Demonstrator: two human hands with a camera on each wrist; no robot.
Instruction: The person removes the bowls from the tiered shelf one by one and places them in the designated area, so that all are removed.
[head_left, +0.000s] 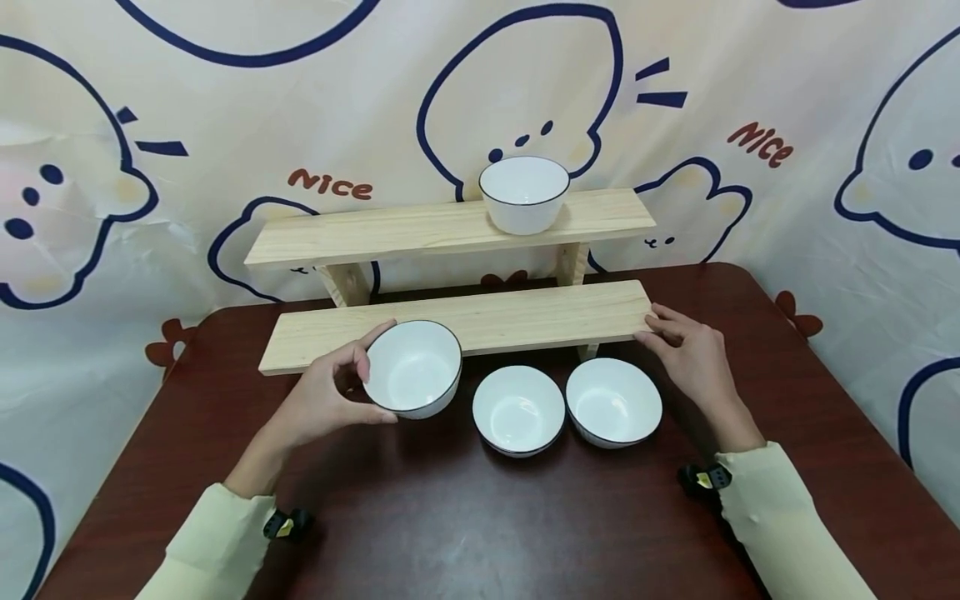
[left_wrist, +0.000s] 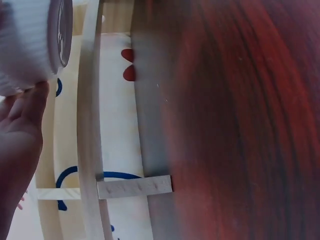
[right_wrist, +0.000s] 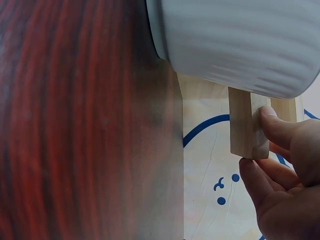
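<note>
My left hand (head_left: pixel 330 387) grips a white bowl (head_left: pixel 414 367) with a dark rim by its left side, thumb low and fingers near the top. In the head view this bowl overlaps the front edge of the lower wooden shelf board (head_left: pixel 465 321). The left wrist view shows the bowl's underside (left_wrist: pixel 62 35) with fingertips against it. My right hand (head_left: pixel 690 354) pinches the right end of the lower board, whose end (right_wrist: pixel 249 122) shows between thumb and fingers in the right wrist view. Two more white bowls (head_left: pixel 519 410) (head_left: pixel 613 402) stand side by side on the table before the shelf.
Another white bowl (head_left: pixel 523 196) stands on the upper board (head_left: pixel 390 233), right of its middle. Wooden supports (head_left: pixel 572 265) hold the boards up. The dark brown table (head_left: pixel 480 517) reaches back to a white patterned cloth (head_left: pixel 810 100).
</note>
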